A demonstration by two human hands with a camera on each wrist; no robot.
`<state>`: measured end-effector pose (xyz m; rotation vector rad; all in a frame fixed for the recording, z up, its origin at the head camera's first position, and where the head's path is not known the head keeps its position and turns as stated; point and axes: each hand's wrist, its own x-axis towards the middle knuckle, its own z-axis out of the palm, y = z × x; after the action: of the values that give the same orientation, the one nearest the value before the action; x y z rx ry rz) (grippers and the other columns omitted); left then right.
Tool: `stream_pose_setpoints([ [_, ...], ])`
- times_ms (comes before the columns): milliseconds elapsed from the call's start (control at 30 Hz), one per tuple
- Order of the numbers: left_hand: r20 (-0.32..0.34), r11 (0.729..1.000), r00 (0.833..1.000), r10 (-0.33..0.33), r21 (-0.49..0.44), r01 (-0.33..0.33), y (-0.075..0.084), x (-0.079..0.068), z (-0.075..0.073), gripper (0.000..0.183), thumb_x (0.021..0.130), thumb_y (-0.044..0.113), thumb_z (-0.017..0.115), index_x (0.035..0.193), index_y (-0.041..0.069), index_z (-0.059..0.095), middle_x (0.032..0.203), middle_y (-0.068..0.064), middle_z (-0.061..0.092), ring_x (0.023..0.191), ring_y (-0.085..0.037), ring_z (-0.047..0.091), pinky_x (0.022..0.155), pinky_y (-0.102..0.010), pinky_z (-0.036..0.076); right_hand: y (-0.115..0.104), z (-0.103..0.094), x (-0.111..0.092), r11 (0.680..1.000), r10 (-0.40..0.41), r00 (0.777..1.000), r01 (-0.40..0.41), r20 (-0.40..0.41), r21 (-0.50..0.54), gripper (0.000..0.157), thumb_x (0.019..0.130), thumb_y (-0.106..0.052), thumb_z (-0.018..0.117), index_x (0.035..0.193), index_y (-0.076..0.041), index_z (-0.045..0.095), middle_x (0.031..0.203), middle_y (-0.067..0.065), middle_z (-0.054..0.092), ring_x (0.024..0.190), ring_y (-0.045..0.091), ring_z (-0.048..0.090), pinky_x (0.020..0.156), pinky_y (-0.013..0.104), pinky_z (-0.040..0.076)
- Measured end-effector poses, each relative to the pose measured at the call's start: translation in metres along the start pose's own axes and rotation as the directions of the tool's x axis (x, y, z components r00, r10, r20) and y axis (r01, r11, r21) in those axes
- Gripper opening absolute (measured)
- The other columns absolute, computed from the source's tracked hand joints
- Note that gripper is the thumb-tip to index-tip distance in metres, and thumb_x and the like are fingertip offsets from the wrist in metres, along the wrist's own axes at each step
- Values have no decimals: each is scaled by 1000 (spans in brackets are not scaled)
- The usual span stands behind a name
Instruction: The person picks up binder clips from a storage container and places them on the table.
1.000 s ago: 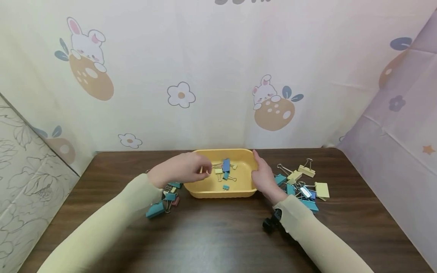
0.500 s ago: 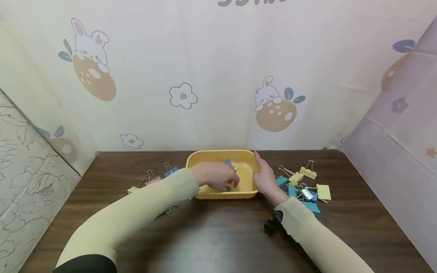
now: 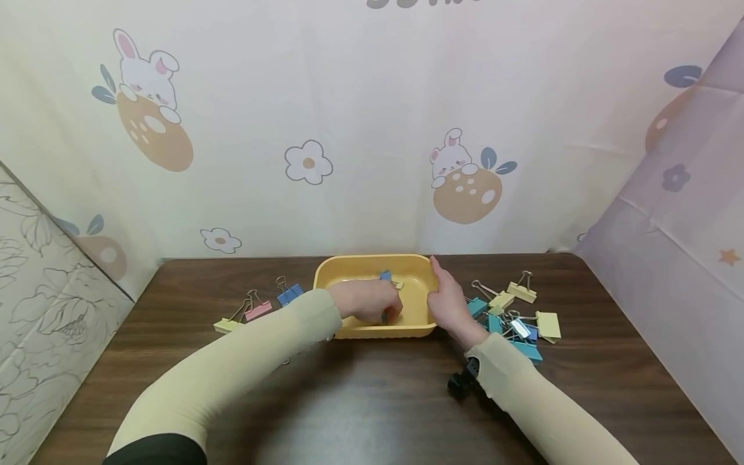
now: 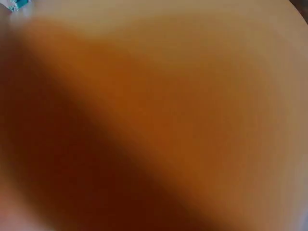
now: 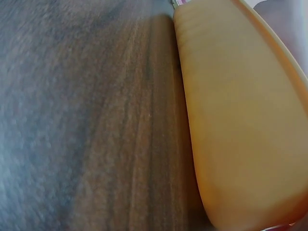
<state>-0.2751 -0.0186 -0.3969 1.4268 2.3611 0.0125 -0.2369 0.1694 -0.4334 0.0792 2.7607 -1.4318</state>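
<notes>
My left hand point(image 3: 371, 301) reaches down into a yellow plastic tray point(image 3: 372, 259), its fingers curled about a small teal binder clip point(image 3: 385, 318) that is mostly covered. Behind that hand, a blue binder clip point(image 3: 385, 275) and a little yellow binder clip point(image 3: 398, 285) lie in the tray; other contents are hidden. At the tray's right end, my right hand point(image 3: 451, 302) grips the wall, thumb along the rim. Blurred orange fills most of the left wrist view. In the right wrist view, the tray's outer wall point(image 5: 240, 110) stands close against the dark wood.
Right of the tray lies a loose heap of teal, yellow and blue binder clips point(image 3: 526, 350). On the left are a blue clip point(image 3: 289, 294), a pink clip point(image 3: 258, 310) and a yellow clip point(image 3: 227, 325), partly behind my sleeve. A printed curtain point(image 3: 372, 194) hangs behind the wooden table point(image 3: 372, 400).
My left hand has moved right and down from the tray's left side into its middle. Its fingers have since drawn in around the small teal clip. The right hand keeps its hold.
</notes>
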Motion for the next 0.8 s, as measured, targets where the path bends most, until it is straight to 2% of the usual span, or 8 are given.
stream_pose_setpoints([
  [233, 1, 999, 1000, -25, -30, 25, -1, 0, 0, 15, 87, 0, 70, 95, 13, 73, 87, 3, 68, 76, -10, 56, 70, -20, 47, 0, 0, 0, 1000, 12, 1000, -12, -4, -1, 81, 87, 12, 39, 160, -12, 14, 161, 19, 21, 144, 35, 28, 115, 52, 24],
  [500, 29, 986, 988, -155, -61, 156, -2, -3, 2, 6, 90, 10, 72, 91, 15, 74, 82, 8, 65, 75, -11, 55, 71, -23, 48, 0, 1, -1, 999, 37, 999, -37, 9, 14, 82, 88, 12, 38, 161, -14, 12, 162, 18, 18, 143, 35, 28, 114, 54, 26],
  [667, 29, 985, 988, -150, -86, 152, -5, -7, 2, 11, 91, 10, 68, 88, 17, 76, 83, 10, 65, 78, -10, 56, 73, -23, 48, 0, 2, 0, 1000, 25, 1000, -25, 1, 12, 83, 86, 13, 38, 160, -13, 12, 162, 19, 19, 144, 35, 27, 115, 52, 25],
  [800, 45, 983, 992, -121, -135, 127, -5, -10, 1, 25, 90, 2, 63, 70, 17, 66, 67, 9, 49, 66, -9, 43, 62, -21, 37, 0, 1, 1, 1000, 18, 1000, -18, -4, 4, 83, 86, 13, 39, 160, -12, 13, 161, 20, 21, 143, 35, 28, 115, 52, 25],
])
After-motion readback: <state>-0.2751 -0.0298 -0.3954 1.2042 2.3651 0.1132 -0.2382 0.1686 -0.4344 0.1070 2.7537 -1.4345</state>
